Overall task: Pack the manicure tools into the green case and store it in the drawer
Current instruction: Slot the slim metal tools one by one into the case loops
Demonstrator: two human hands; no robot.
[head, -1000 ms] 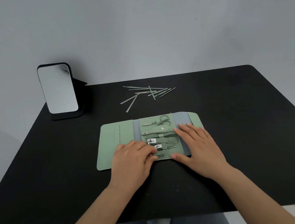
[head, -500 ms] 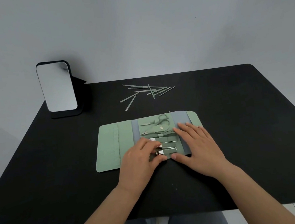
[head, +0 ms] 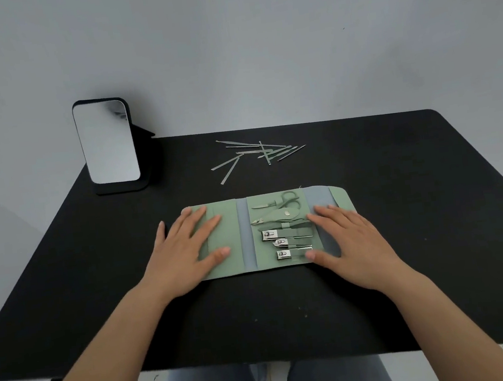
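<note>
The green case (head: 231, 217) lies unfolded flat in the middle of the black table. Its centre panel holds scissors (head: 287, 198), a nipper (head: 278, 215) and three silver nail clippers (head: 284, 243) in loops. My left hand (head: 187, 247) lies flat with straight fingers on the case's left flap. On the right flap my right hand (head: 350, 241) rests flat, thumb beside the lowest clipper. Several thin loose manicure tools (head: 255, 153) lie scattered on the table behind the case. No drawer is visible.
A small standing mirror (head: 107, 142) on a dark base stands at the table's back left. The black table (head: 433, 201) ends at a rounded back right corner, with a grey wall behind. My knees show below the front edge.
My left hand has left the clippers in the centre panel and moved left onto the left flap, where it lies flat. The right hand has stayed on the right flap.
</note>
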